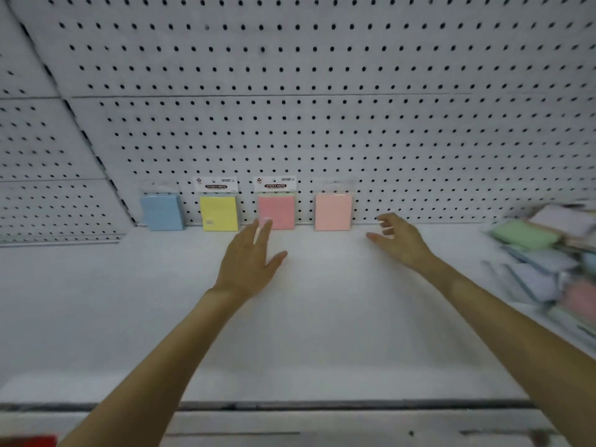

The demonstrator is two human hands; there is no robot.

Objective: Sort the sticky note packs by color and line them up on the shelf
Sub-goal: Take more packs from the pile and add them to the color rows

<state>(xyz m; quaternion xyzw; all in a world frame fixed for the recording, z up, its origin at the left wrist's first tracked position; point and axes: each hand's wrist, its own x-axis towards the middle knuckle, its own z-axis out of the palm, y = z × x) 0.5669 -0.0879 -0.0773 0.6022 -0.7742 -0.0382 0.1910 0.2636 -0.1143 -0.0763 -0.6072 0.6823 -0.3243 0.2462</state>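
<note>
Several sticky note packs stand upright in a row against the pegboard at the back of the white shelf (322, 317): a blue pack (163, 211), a yellow pack (218, 213), a pink pack (277, 210) and a pale peach-pink pack (333, 211). My left hand (250, 261) hovers with straight, spread fingers just in front of the pink pack, its fingertips overlapping that pack's lower left corner. My right hand (398, 238) is to the right of the peach-pink pack, fingers loosely curled, holding nothing.
A blurred heap of unsorted packs (548, 259), green, blue, white and pink, lies at the shelf's right end. The white pegboard wall (322, 108) rises behind the row. The shelf's front rail (290, 406) runs across the bottom, with a red object (29, 441) at the lower left.
</note>
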